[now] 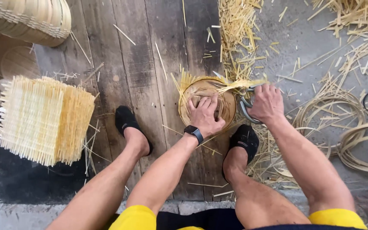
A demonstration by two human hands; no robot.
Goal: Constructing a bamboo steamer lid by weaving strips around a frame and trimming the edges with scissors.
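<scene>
Pressing flat, the left hand [205,114] held a round woven bamboo lid [207,103] on the wooden floor [141,64] between 2 feet, while the right hand [267,103] gripped scissors [247,107] at its right edge.

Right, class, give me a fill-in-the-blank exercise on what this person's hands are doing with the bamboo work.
1. The left hand presses flat on a round woven ____.
2. The right hand grips a pair of ____.
3. On the left wrist sits a black ____.
4. A square stack of woven mats lies on the person's ____ side.

Missing words: tray; scissors; watch; left
</scene>
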